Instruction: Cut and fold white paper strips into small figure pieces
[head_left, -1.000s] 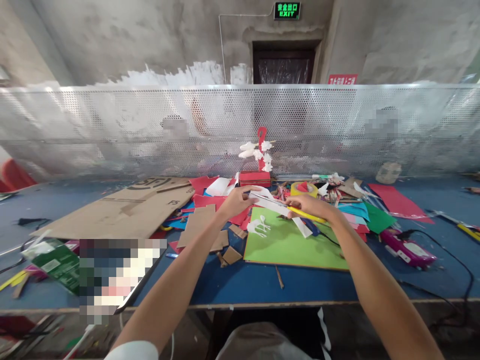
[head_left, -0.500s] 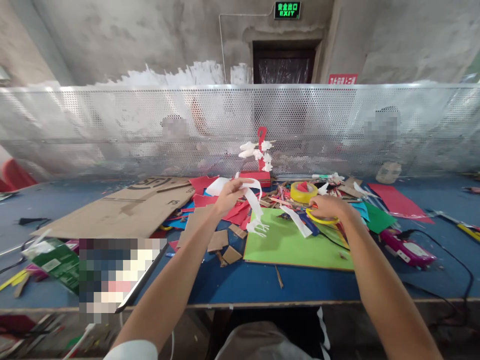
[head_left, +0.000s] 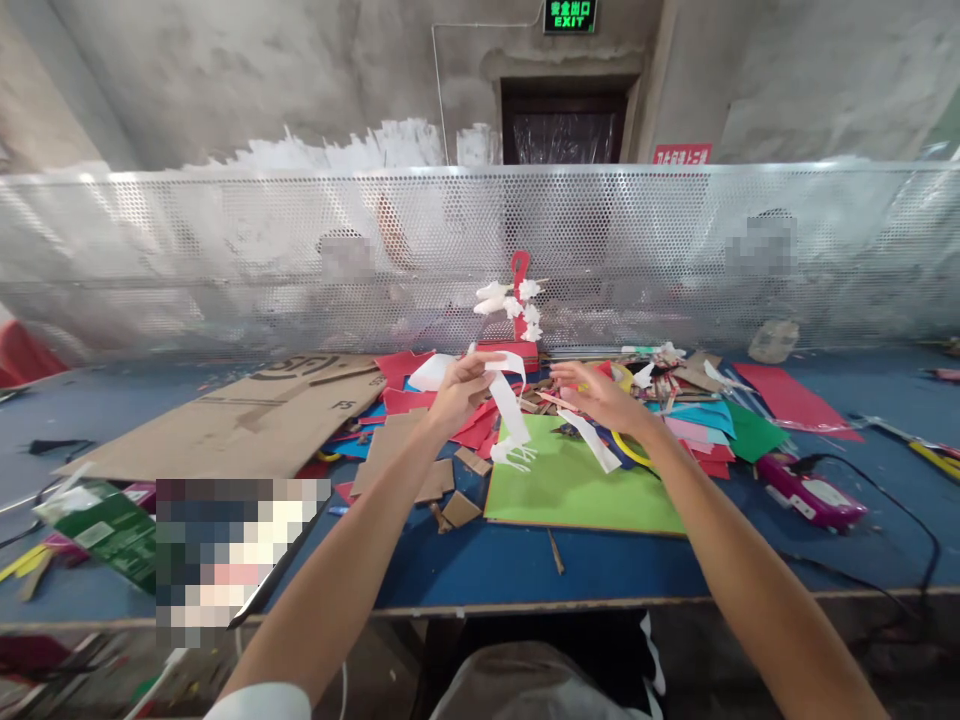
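Note:
My left hand point(head_left: 457, 388) is lifted over the blue table point(head_left: 480, 570) and pinches a white paper strip point(head_left: 508, 405) that hangs down to white cut-out shapes point(head_left: 514, 455) on the green sheet point(head_left: 577, 480). My right hand point(head_left: 600, 395) hovers a little to the right with fingers spread, holding nothing. Just below it lie another white strip point(head_left: 594, 440) and yellow-handled scissors point(head_left: 628, 452) on the green sheet.
A large cardboard sheet point(head_left: 232, 420) covers the left of the table. Coloured paper scraps point(head_left: 712, 420) pile up behind and right. A red stand with white paper flowers point(head_left: 517, 310) rises at the back, before a perforated metal screen point(head_left: 225, 250). A pink glue gun point(head_left: 806, 495) lies right.
My right hand has set the yellow-handled scissors down on the green sheet and lifted off open. My left hand raised the white strip, which now hangs from its fingers.

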